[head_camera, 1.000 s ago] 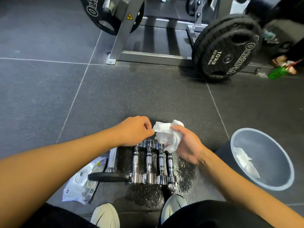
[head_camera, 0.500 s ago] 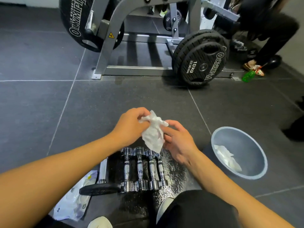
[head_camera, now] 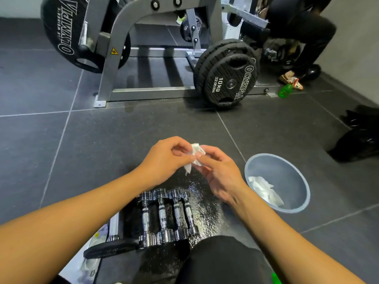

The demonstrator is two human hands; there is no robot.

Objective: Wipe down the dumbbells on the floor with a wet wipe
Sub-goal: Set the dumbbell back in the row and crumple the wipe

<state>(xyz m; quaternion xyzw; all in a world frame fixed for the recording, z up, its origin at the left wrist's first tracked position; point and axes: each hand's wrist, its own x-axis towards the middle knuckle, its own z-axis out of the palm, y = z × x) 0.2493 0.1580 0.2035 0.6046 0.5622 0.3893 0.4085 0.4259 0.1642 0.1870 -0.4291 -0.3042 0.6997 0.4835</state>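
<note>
wipe point(head_camera: 195, 156) now bunched smaller

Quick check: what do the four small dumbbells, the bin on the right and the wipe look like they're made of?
Dumbbells: metal, apparently chrome-plated; mirror-bright heads with sharp highlights, banded grips. Bin: probably plastic; smooth, matte, grey-blue, thin even rim. Wet wipe: soft white nonwoven or paper-like sheet, crumpled and folding limply between left hand and right hand.

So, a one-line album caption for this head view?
Both hands pinch a wet wipe above four chrome dumbbells.
</note>
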